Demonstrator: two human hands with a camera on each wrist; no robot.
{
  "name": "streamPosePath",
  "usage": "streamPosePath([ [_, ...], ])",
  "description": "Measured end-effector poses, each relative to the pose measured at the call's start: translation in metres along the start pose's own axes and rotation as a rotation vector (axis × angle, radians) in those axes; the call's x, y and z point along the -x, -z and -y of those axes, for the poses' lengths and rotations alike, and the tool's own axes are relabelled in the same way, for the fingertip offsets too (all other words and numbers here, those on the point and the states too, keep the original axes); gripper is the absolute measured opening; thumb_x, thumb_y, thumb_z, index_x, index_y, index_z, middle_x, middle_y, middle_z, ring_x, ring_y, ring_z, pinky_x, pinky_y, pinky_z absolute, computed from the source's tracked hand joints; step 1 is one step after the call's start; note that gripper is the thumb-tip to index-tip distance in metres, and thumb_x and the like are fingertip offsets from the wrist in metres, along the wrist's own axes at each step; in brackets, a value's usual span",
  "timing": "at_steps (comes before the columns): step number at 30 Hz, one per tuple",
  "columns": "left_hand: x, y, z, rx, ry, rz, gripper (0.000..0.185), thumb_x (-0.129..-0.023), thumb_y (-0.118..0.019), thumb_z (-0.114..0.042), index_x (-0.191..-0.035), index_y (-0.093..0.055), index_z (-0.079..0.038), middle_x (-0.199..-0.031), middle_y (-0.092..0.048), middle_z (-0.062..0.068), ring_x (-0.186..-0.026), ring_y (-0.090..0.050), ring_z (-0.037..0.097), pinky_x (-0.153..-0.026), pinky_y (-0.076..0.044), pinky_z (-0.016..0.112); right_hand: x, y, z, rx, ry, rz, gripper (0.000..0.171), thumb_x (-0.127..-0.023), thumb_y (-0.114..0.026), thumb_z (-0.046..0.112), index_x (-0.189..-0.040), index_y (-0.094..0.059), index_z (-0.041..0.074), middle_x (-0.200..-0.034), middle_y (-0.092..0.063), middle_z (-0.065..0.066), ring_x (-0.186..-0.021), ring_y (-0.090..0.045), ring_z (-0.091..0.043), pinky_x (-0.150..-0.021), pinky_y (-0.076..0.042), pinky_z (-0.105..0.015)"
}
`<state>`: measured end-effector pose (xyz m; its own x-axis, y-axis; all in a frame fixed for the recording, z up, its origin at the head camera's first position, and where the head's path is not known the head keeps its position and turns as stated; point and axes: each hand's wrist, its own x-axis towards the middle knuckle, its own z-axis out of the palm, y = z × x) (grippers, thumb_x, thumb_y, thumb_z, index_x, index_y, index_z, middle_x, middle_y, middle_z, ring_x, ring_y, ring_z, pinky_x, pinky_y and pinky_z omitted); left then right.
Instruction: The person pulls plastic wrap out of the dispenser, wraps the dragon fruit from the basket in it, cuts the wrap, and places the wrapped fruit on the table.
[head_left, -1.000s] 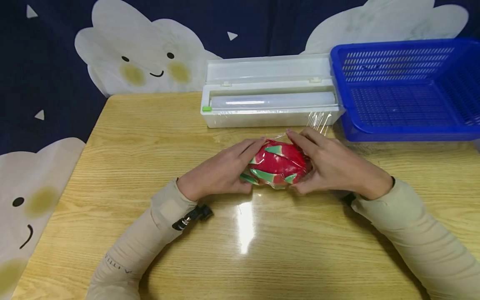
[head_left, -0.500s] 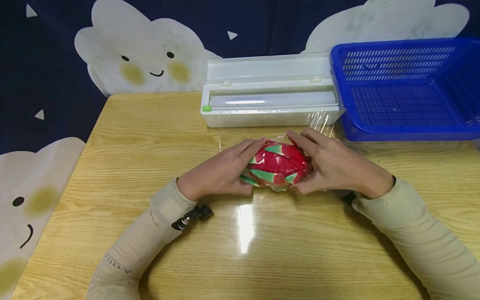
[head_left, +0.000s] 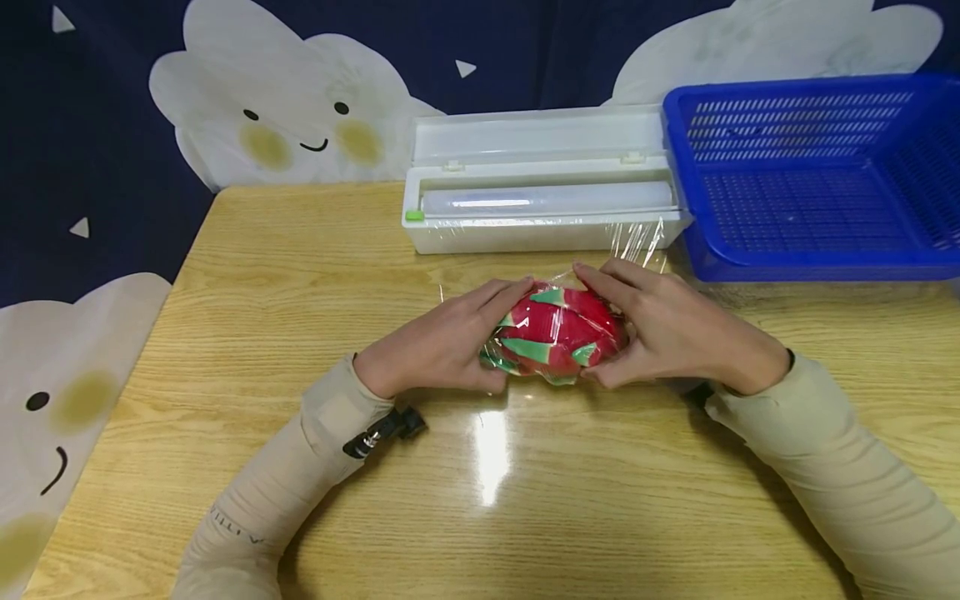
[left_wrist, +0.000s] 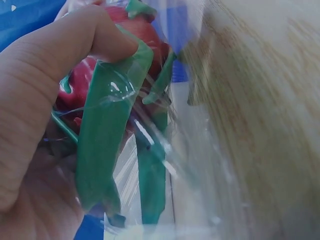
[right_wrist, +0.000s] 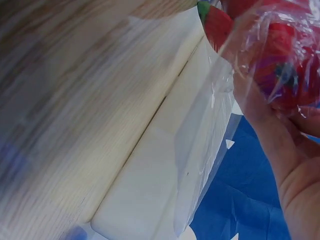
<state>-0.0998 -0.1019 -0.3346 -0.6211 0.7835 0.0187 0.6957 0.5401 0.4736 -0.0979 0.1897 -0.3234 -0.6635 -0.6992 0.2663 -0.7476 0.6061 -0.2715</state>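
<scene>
Both hands cup the dragon fruit at the middle of the worktop — left hand curled round its left end, right hand round its right, pressing cling film onto the skin. Smoothing the film from the top downward, in front of the dispenser, should keep wrinkles out — tuck loose edges underneath.

A wooden table fills the lower frame, a bright glare at its lower centre. Behind, across the top, hangs a dark blue backdrop with smiling white clouds at upper left, lower left and upper right.
</scene>
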Motion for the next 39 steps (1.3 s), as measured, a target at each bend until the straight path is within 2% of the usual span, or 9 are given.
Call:
streamPosePath([
  [10, -0.0011, -0.0004, 0.0012, 0.029, 0.017, 0.021, 0.108, -0.076, -0.082, -0.030, -0.163, -0.023, -0.005, -0.156, -0.047, 0.010, -0.137, -0.055, 0.022, -0.114, -0.053, 0.036, -0.0001, 0.0006, 0.0006, -0.012, -0.001, 0.021, 0.097, -0.063, -0.085, 0.049, -0.138, -0.060, -0.009, -0.106, -0.064, -0.007, -0.072, -0.052, -0.007, -0.054, -0.048, -0.018],
  [19, -0.0020, -0.0005, 0.0006, 0.064, 0.037, 0.030, 0.108, -0.074, -0.081, -0.032, -0.163, -0.025, -0.007, -0.154, -0.048, 0.006, -0.132, -0.056, 0.017, -0.111, -0.054, 0.034, 0.0000, 0.0020, 0.0022, -0.002, -0.046, 0.064, 0.102, -0.065, -0.085, 0.056, -0.142, -0.058, -0.005, -0.106, -0.064, -0.005, -0.071, -0.051, -0.005, -0.054, -0.046, -0.018],
  [28, -0.0015, -0.0017, 0.0015, 0.086, 0.033, 0.047, 0.111, -0.072, -0.079, -0.035, -0.164, -0.024, -0.009, -0.154, -0.048, 0.005, -0.132, -0.055, 0.015, -0.111, -0.053, 0.034, 0.0007, 0.0020, 0.0009, -0.017, -0.025, 0.070, 0.108, -0.063, -0.087, 0.063, -0.141, -0.058, -0.005, -0.103, -0.064, -0.004, -0.068, -0.050, -0.004, -0.053, -0.046, -0.016],
  [39, -0.0017, -0.0031, 0.0024, 0.106, 0.039, 0.065, 0.111, -0.070, -0.079, -0.036, -0.163, -0.025, -0.010, -0.148, -0.049, 0.003, -0.126, -0.056, 0.013, -0.110, -0.054, 0.034, 0.0013, 0.0012, 0.0012, -0.022, -0.025, 0.084, 0.101, -0.065, -0.085, 0.058, -0.139, -0.060, -0.006, -0.101, -0.064, -0.006, -0.067, -0.050, -0.005, -0.052, -0.045, -0.016],
])
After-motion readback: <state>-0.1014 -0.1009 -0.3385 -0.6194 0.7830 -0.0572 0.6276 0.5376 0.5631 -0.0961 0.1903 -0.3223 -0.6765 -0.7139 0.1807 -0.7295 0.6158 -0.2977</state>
